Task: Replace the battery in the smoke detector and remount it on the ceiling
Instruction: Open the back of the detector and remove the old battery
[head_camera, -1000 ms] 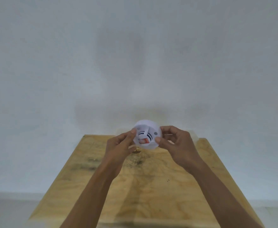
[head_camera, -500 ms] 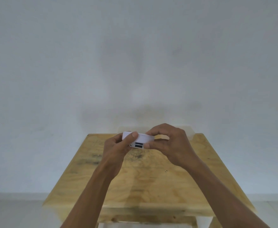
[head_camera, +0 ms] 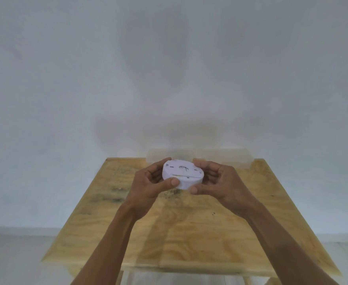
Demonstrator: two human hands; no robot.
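Observation:
A round white smoke detector (head_camera: 182,175) is held in the air above the far half of a wooden table (head_camera: 189,229). Its flat back, with small slots and a straight seam, faces up toward me. My left hand (head_camera: 151,185) grips its left side, thumb on the near rim. Gripping the right side is my right hand (head_camera: 218,186), its thumb under the near edge. No battery is visible.
The plywood table stands against a plain white wall (head_camera: 169,79). A pale, blurred strip (head_camera: 220,159) lies along the table's far edge. The grey floor (head_camera: 14,258) shows to the left and right below.
Both hands have turned the detector over: a second ago its vented face with an orange part showed, then its edge, and now its flat back faces up. The view has tilted down slightly.

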